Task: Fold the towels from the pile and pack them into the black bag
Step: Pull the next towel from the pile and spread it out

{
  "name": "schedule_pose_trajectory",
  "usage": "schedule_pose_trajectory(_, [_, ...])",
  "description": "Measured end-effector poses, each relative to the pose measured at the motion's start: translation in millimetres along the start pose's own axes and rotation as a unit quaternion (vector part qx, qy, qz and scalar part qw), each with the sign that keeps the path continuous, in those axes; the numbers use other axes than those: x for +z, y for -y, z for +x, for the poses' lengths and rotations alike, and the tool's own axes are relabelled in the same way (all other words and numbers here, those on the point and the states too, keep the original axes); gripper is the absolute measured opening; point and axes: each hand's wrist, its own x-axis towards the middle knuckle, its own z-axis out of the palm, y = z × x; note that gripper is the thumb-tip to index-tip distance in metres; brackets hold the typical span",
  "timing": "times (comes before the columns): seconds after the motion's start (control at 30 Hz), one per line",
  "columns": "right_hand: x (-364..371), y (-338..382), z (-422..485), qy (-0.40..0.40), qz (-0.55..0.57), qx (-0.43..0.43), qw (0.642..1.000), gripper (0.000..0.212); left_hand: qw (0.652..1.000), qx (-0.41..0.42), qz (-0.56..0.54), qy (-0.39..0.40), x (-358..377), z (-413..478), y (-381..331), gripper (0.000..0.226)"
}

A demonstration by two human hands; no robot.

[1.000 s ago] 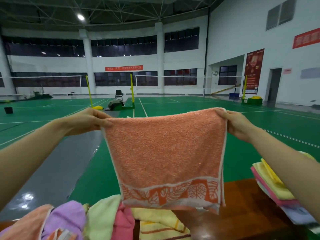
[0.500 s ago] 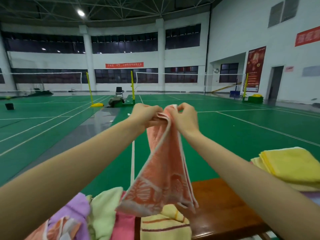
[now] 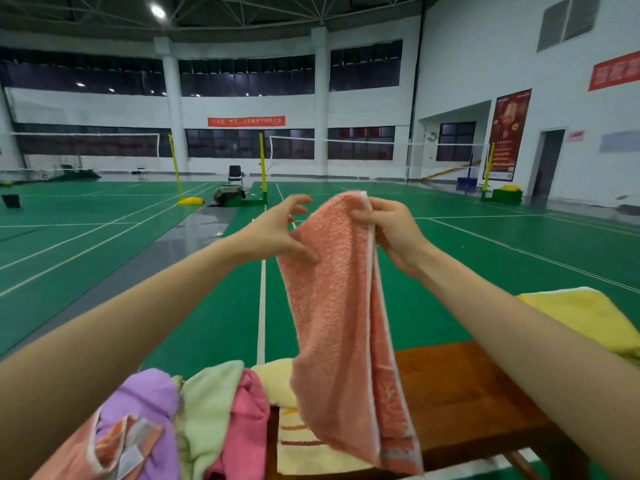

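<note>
An orange towel (image 3: 341, 320) is held up in the air above a wooden table (image 3: 460, 403), doubled lengthwise so that it hangs as a narrow strip with its white-edged borders lying together along the right side. Its top is gripped by the right hand (image 3: 389, 230), whose fingers are curled round the upper edge and pinch the two layers together. The left hand (image 3: 277, 233) is placed against the towel's left side — the thumb is pressed flat on the cloth, while the other fingers are spread and only loosely bent, with nothing clasped in them. The towel's patterned lower end hangs down in front of the table's near edge and just over a pale yellow towel with brown stripes (image 3: 304, 441). A loose pile of unfolded towels (image 3: 194, 420) is seen at the lower left of the table — purple, light green, pink and a further orange one, all crumpled against each other. A stack of folded yellow towels (image 3: 588, 317) is seen at the right, partly hidden behind the right forearm. The black bag cannot be seen in this view. Beyond the table, green courts with white lines, nets on yellow posts and a dark chair (image 3: 235, 174) are visible
</note>
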Motion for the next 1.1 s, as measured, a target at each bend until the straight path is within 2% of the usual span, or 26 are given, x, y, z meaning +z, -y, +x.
schedule_pose_trajectory(0.07, [-9,7,2,0.014,0.038,0.006,0.999,0.013,0.996,-0.047,-0.042,0.064,1,-4,9,0.046])
schedule_pose_trajectory(0.1, [-16,10,4,0.018,0.026,0.010,0.999,0.012,0.993,-0.061,-0.076,0.071,2,-6,13,0.039])
schedule_pose_trajectory(0.2, [-42,9,10,-0.006,-0.082,0.031,0.996,0.022,0.982,-0.069,-0.174,0.036,5,-2,16,0.054])
schedule_pose_trajectory(0.27, [-66,1,12,-0.031,-0.147,0.058,0.987,0.029,0.974,-0.063,-0.217,-0.002,12,10,13,0.053])
schedule_pose_trajectory(0.33, [-89,-9,14,-0.052,-0.200,0.090,0.974,0.029,0.980,-0.064,-0.180,-0.048,25,27,5,0.029])
schedule_pose_trajectory(0.37, [-100,-15,14,-0.061,-0.218,0.107,0.968,0.027,0.989,-0.060,-0.118,-0.065,32,38,2,0.017])
schedule_pose_trajectory(0.43, [-114,-24,17,-0.082,-0.239,0.129,0.959,0.021,0.993,-0.056,0.041,-0.091,46,59,-4,0.013])
schedule_pose_trajectory(0.5, [-122,-30,24,-0.125,-0.253,0.123,0.951,0.017,0.982,-0.071,0.112,-0.134,58,80,-12,0.016])
schedule_pose_trajectory(0.6, [-132,-36,44,-0.202,-0.180,0.086,0.959,0.018,0.976,-0.072,0.051,-0.200,67,108,-24,0.011])
schedule_pose_trajectory(0.73, [-146,-43,50,-0.245,-0.113,0.011,0.963,0.021,0.974,0.009,-0.036,-0.225,74,121,-30,0.020])
schedule_pose_trajectory(0.83, [-151,-60,20,-0.226,-0.087,0.002,0.970,0.014,0.983,0.045,-0.048,-0.174,93,99,-15,0.009])
schedule_pose_trajectory(0.9, [-152,-83,-14,-0.210,-0.072,0.038,0.974,0.023,0.991,0.040,-0.048,-0.121,114,75,6,0.008])
schedule_pose_trajectory(1.0, [-149,-125,-77,-0.155,-0.105,0.131,0.974,0.020,0.999,-0.005,-0.053,0.013,157,25,42,0.015])
schedule_pose_trajectory(1.1, [-146,-156,-143,-0.066,-0.168,0.254,0.950,0.017,0.985,-0.067,-0.057,0.149,200,-28,70,0.013])
